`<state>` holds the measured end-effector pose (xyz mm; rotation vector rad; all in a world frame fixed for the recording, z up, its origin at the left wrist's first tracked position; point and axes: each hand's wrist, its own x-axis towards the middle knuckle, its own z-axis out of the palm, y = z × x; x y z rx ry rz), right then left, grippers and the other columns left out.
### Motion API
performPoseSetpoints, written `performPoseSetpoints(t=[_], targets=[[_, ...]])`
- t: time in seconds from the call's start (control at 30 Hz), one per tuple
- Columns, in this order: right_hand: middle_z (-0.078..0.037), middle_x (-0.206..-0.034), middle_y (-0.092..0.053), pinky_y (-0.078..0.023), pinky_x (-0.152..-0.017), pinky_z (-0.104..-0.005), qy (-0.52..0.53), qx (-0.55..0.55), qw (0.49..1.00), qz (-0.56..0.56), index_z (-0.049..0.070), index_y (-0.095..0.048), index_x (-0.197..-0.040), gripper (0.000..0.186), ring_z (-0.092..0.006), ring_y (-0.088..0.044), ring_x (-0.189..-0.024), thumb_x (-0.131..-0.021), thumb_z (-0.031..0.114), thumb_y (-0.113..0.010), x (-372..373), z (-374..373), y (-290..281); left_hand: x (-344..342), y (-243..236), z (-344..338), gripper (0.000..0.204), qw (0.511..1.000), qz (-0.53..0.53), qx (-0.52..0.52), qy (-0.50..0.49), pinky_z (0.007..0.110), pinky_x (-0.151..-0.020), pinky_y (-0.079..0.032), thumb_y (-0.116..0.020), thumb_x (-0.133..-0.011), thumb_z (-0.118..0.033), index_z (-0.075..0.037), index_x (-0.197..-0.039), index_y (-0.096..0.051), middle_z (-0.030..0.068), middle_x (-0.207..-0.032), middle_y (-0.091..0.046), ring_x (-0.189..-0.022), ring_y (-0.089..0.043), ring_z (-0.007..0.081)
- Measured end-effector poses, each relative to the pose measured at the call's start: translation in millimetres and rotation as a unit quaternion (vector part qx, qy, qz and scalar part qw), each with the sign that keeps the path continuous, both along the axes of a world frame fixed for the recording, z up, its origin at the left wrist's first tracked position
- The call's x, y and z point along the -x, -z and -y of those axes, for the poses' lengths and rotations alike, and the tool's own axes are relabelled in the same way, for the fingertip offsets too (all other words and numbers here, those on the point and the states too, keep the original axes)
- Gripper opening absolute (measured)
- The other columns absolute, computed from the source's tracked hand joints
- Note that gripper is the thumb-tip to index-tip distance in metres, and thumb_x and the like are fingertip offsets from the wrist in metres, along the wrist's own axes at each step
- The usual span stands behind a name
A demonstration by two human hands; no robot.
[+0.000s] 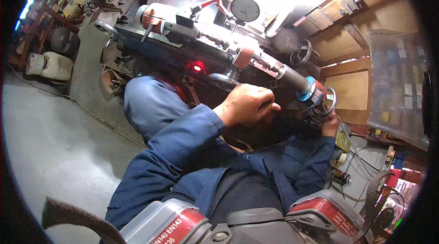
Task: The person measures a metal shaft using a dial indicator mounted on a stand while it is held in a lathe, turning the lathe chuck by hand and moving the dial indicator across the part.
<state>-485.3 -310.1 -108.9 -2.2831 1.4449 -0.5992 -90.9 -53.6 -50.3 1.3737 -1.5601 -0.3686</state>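
My left hand (pixel 247 102) is closed, its fingers curled beside the front handwheel (pixel 224 81) of a long lathe-like machine. Whatever is inside that fist is hidden. Far to the right, my right hand (pixel 330 125) is slightly blurred, its fingers at the rim of the metal end handwheel (pixel 334 102). That wheel stands beside a dark cylinder (pixel 295 79) with a blue-and-red collar (pixel 312 89). A stepped metal shaft (pixel 215 40) lies along the machine's top. Above it, a round dial indicator (pixel 245 9) hangs from a jointed red-and-black arm (pixel 210 3).
Another handwheel (pixel 302 52) sits behind the machine, and one (pixel 106 27) at its left end. A red light (pixel 197 67) glows on the front. A white jug (pixel 57 66) stands left on the floor. Plastic sheeting (pixel 397 88) and cables (pixel 361 157) are at right.
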Motion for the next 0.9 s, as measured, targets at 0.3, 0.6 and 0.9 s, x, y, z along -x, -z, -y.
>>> performPoseSetpoints(t=[0.3, 0.6, 0.9], targets=[[-0.018, -0.128, -0.056, -0.029, -0.106, -0.0466, -0.274, 0.157, 0.942, 0.111, -0.002, -0.053, -0.133, 0.073, -0.0341, -0.050, -0.117, -0.101, 0.054, -0.018, -197, -188, -117, 59, -29, -14, 0.028, 0.953, -0.265, 0.003, 0.145, 0.040, -0.094, -0.046, -0.058, -0.091, -0.008, 0.001, -0.118, -0.055, 0.0203, -0.116, -0.060, -0.108, -0.059, 0.0342], [-0.023, -0.133, -0.052, -0.045, -0.096, -0.0434, -0.022, 0.087, 0.984, 0.157, -0.005, -0.033, -0.143, 0.060, -0.0375, -0.055, -0.116, -0.095, 0.026, -0.050, -173, -80, -135, -33, -32, -14, 0.011, 0.943, -0.272, 0.076, -0.173, 0.023, -0.067, -0.047, -0.058, -0.095, -0.008, -0.002, -0.093, -0.067, 0.0062, -0.090, -0.067, -0.074, -0.060, 0.0112], [-0.027, -0.102, -0.065, -0.050, -0.075, -0.0485, 0.089, 0.202, 0.973, 0.069, 0.004, -0.057, -0.122, 0.037, -0.0459, -0.064, -0.091, -0.100, 0.031, -0.043, -153, -81, -83, -89, -23, -18, 0.020, 0.909, -0.191, 0.064, -0.364, 0.025, -0.066, -0.049, -0.068, -0.091, -0.015, 0.004, -0.095, -0.069, 0.0075, -0.079, -0.070, -0.072, -0.061, 0.0094]])
